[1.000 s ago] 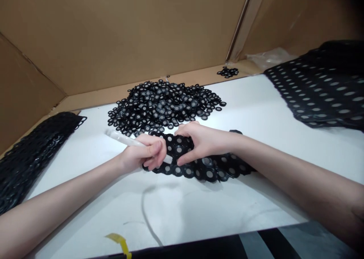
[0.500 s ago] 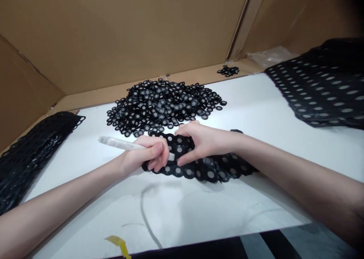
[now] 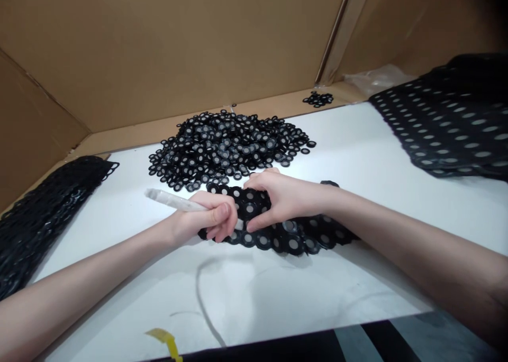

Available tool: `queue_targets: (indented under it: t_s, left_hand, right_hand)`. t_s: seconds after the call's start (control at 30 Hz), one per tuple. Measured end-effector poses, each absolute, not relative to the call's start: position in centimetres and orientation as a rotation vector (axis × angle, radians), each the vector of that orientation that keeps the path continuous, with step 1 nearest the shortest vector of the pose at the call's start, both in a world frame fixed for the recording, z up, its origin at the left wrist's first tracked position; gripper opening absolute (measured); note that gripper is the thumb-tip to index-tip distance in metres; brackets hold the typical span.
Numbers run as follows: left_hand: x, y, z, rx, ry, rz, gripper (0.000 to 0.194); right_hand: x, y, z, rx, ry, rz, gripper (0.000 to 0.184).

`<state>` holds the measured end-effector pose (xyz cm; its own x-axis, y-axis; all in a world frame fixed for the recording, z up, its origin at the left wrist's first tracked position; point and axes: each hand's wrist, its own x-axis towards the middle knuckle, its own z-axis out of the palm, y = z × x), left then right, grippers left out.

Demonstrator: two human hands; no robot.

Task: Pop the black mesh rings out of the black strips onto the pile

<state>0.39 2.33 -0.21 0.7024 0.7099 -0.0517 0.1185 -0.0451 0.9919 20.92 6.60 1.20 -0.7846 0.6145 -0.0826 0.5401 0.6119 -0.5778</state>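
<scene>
My left hand (image 3: 212, 215) is wrapped round a white pen-like stick (image 3: 172, 199); its rear end points up to the left and its tip comes out by my right thumb. Under both hands lies a black sheet of joined discs with pale centres (image 3: 293, 243), partly hidden by them. My right hand (image 3: 273, 200) rests on this sheet, thumb and fingers spread apart, the thumb close to the stick's tip. Just behind the hands rises a heap of loose black rings with pale centres (image 3: 226, 145).
A stack of black perforated sheets (image 3: 51, 203) lies at the left. Black sheets with pale dots (image 3: 448, 124) lie at the right. A small pile of black rings (image 3: 318, 99) sits by the cardboard wall (image 3: 198, 44). Yellow tape (image 3: 169, 341) sticks to the white table's (image 3: 130, 293) front edge.
The stick has tilted in my left hand: its rear end has shifted slightly right and its tip a little lower. My right hand has hardly moved.
</scene>
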Motion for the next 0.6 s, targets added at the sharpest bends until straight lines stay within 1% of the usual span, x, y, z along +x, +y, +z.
queue_targets:
  t_s: [0.17, 0.33, 0.6]
  left_hand:
    - [0.63, 1.86, -0.67, 1.513, 0.756, 0.712, 0.046]
    - [0.7, 1.72, -0.83, 1.528, 0.749, 0.765, 0.045]
    - [0.67, 1.57, -0.96, 1.506, 0.708, 0.807, 0.044]
  right_hand:
    - [20.95, 6.35, 1.62, -1.101, -2.729, 0.838, 0.043]
    - [20.95, 6.2, 2.15, -1.105, -2.741, 0.923, 0.049]
    - [20.83, 6.09, 1.73, -1.139, -2.713, 0.905, 0.05]
